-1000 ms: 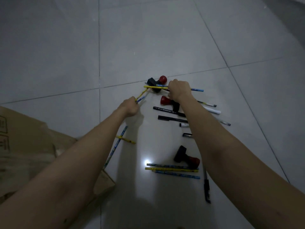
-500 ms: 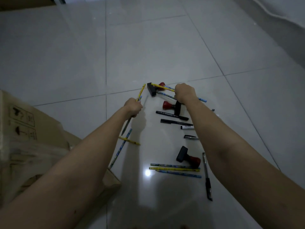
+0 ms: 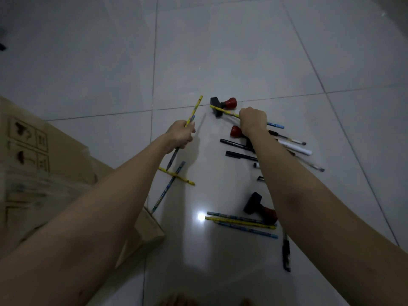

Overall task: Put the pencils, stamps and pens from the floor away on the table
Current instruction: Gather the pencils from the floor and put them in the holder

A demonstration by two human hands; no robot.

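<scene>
My left hand is closed around a yellow pencil and a blue one, held above the floor with their tips pointing up and away. My right hand grips another yellow pencil and a blue pencil, just above a red-and-black stamp. A second stamp lies partly under that hand, a third stamp nearer me. Black pens and a white marker lie by my right forearm. Three pencils lie side by side near me; two crossed pencils lie under my left arm.
A cardboard box stands at the left, its corner close to the crossed pencils. Another black pen lies near my right elbow. The grey tiled floor stretches away beyond the items. No table is in view.
Both hands have lifted their pencils off the floor; the left hand's pencils now point upward. The view has shifted, and the box shows larger at the left.
</scene>
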